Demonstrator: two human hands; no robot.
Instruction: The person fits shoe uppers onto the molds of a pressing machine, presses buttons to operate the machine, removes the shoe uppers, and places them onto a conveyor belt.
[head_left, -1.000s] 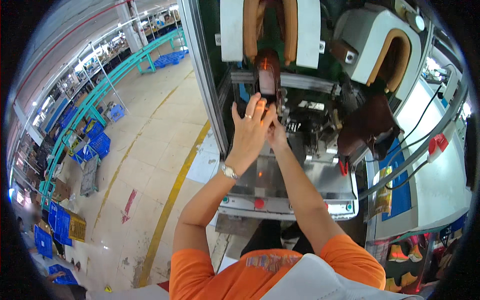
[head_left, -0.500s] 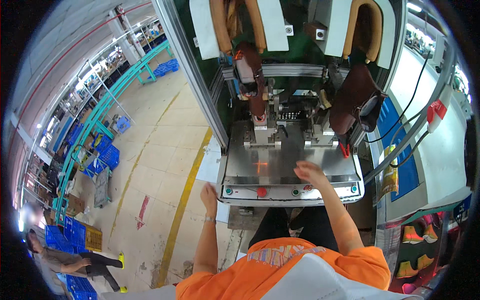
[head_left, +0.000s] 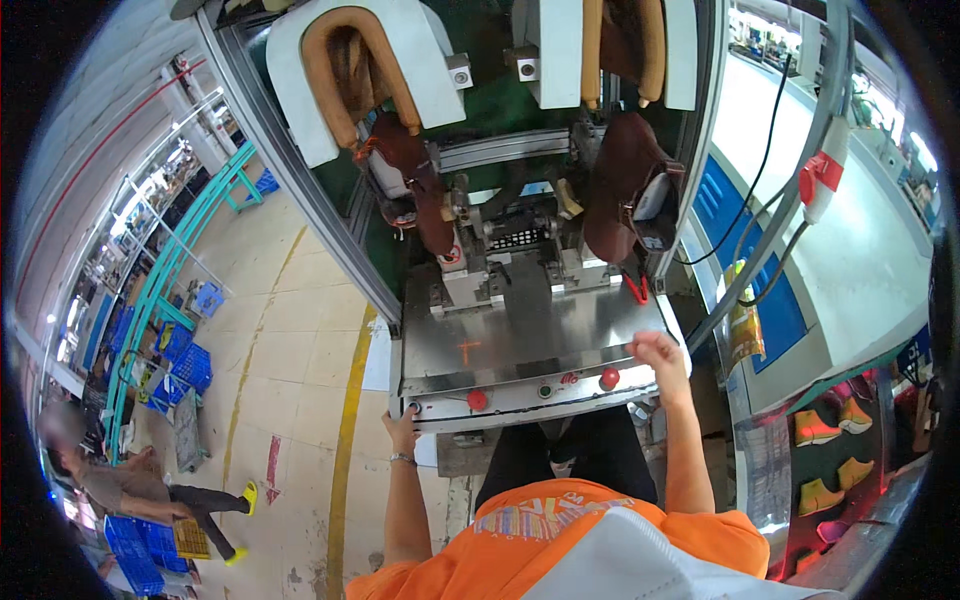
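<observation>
The left hand is at the front left corner of the shiny metal tabletop. One of its fingertips is at a small round button there. I cannot tell if it is pushing, or how the other fingers are bent. The right hand is by the front right corner, curled up like a loose fist. I cannot tell if it touches anything.

One brown boot is up on a metal stand near the back left corner, leaning a bit. The other brown boot is near the back right corner. A tan pad bent like a horseshoe is above the left boot. Two red buttons sit along the front edge. A red-handled tool is near the right edge.
</observation>
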